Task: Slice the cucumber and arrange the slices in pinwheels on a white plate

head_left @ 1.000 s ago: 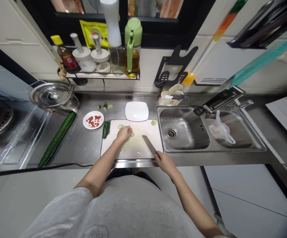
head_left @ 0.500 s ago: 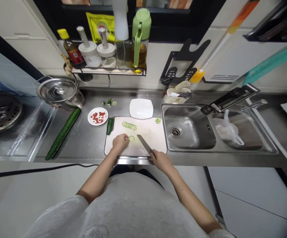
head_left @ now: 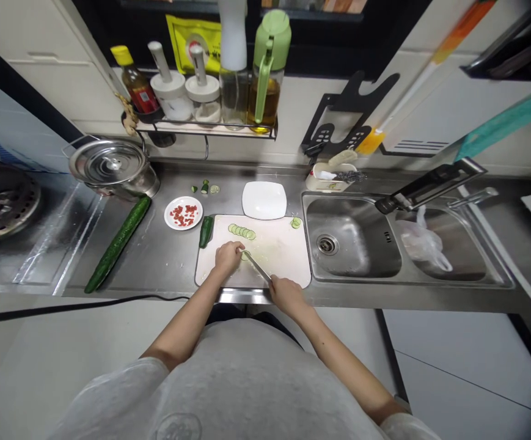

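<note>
My right hand [head_left: 289, 296] grips a knife [head_left: 259, 266] by its handle, the blade slanting up and left over the white cutting board [head_left: 288, 260]. The knife's tip is at a single cucumber slice [head_left: 245, 256], which it partly covers. My left hand [head_left: 228, 257] is closed in a pinch beside that slice and the tip; what the fingers hold, if anything, is too small to make out. Above the hands lies a row of overlapping cucumber slices [head_left: 241, 231]. A cut cucumber piece [head_left: 206, 231] rests at the board's left edge, and several slices [head_left: 296, 222] lie at its upper right corner.
A small plate of red chopped pieces [head_left: 183, 209], a white dish [head_left: 264, 200] and cucumber scraps [head_left: 205, 187] stand behind the board. A whole cucumber [head_left: 118, 244] and a lidded steel pot [head_left: 113, 168] are at left. The sink [head_left: 352, 244] is at right; a rack of bottles [head_left: 210, 126] hangs above.
My right hand has brought the knife left, its tip now over the single slice. My left hand has shifted slightly up and right towards the tip. The view has moved a little.
</note>
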The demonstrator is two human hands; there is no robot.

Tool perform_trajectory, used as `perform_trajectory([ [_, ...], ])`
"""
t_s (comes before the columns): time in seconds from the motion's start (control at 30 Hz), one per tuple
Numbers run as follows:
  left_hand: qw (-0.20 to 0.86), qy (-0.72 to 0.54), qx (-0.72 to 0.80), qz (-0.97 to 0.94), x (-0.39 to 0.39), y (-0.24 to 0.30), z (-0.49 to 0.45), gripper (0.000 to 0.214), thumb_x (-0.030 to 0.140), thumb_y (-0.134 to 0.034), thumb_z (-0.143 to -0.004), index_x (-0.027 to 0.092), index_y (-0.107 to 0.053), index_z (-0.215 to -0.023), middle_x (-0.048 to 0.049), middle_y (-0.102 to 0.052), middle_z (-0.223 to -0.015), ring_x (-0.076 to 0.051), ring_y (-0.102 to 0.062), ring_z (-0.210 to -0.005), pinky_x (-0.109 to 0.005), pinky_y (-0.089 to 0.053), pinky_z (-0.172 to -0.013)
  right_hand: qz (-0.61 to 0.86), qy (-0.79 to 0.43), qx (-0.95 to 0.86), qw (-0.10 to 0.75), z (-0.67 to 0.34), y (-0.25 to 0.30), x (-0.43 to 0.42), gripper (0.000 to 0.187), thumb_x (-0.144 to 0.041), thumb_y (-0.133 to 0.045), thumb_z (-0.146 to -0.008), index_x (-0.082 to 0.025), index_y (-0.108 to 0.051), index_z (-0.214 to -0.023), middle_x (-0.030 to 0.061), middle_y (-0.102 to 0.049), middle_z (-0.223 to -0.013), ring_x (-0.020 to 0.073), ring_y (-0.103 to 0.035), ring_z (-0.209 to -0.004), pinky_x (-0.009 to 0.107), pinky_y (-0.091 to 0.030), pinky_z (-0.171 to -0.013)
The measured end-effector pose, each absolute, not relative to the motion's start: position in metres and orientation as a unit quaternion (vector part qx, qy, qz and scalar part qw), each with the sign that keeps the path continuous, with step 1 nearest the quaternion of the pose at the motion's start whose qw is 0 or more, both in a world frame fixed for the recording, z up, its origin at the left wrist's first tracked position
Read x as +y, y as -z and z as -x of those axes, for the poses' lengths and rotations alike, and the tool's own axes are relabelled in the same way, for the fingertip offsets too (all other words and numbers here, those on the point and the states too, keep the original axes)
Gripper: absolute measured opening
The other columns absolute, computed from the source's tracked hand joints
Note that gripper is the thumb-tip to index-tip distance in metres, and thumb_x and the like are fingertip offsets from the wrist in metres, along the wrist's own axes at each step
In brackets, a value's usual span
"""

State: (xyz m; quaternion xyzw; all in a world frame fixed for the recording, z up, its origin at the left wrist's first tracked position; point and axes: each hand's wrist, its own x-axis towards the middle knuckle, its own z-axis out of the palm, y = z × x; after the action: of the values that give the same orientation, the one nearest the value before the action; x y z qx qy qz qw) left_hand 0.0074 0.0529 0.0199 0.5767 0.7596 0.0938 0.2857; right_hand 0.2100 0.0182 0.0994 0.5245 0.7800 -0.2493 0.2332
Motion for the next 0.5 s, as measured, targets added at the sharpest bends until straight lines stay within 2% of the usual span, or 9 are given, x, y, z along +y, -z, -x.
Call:
perform_trajectory([
  [0.5, 0.300, -0.085, 0.752, -0.581, 0.0538, -0.0184, -0.0060, 0.031, 0.017, -0.050, -0.082, 0.030, -0.069, -0.102, -0.0012, -0.067, -0.100, -0.019, -0.059, -0.097, -0.032, -0.040, -0.089, -0.515, 0.276, 0.766, 0.268, -0.2029, -0.0959, 0.0208, 0.031, -0.016, -0.032, -0.092, -0.014, -0.053, -0.116, 0.0157, -0.068, -0.099, 0.0258, -0.064, -0.096, 0.031, -0.042, -0.071],
])
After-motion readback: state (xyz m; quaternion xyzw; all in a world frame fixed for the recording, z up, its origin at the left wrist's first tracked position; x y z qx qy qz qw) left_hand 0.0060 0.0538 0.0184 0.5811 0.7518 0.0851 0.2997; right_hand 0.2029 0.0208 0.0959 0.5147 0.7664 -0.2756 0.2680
